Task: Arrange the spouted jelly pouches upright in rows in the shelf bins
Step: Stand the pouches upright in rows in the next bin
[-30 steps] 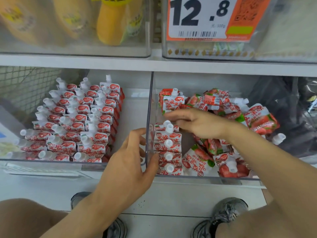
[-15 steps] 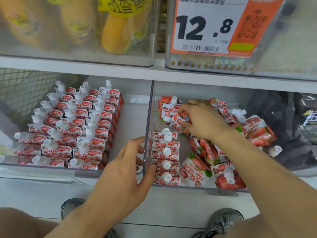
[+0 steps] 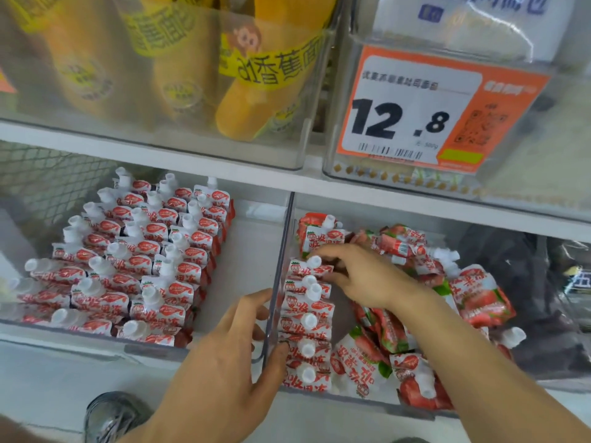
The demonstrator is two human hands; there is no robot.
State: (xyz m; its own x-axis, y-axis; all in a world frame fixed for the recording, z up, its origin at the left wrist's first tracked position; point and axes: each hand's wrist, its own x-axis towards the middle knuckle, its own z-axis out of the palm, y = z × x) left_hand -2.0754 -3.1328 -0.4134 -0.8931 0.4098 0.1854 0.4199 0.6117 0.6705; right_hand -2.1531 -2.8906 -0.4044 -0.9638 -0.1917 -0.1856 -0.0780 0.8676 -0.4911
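Observation:
Red-and-white spouted jelly pouches stand upright in several rows [image 3: 144,260] in the left clear bin. In the right bin [image 3: 351,399], one upright row [image 3: 307,321] runs along the left wall, and loose pouches [image 3: 479,292] lie in a heap to its right. My right hand [image 3: 361,276] grips a pouch [image 3: 307,268] at the back end of that row, fingertips by its white cap. My left hand [image 3: 220,362] clasps the divider wall [image 3: 281,251] near the front, fingers on the left side, thumb against the front pouches.
The shelf above holds a clear bin of yellow banana-print packs [image 3: 256,75] and one with an orange 12.8 price tag [image 3: 415,116]. A bare strip of floor [image 3: 249,251] runs along the left bin's right side. Dark packaging [image 3: 511,266] lies behind the heap. Shoes [image 3: 108,417] show below.
My right hand reached back to the pouches at the rear, closed on one and brought it forward to the back of the upright row. My left hand stayed on the divider.

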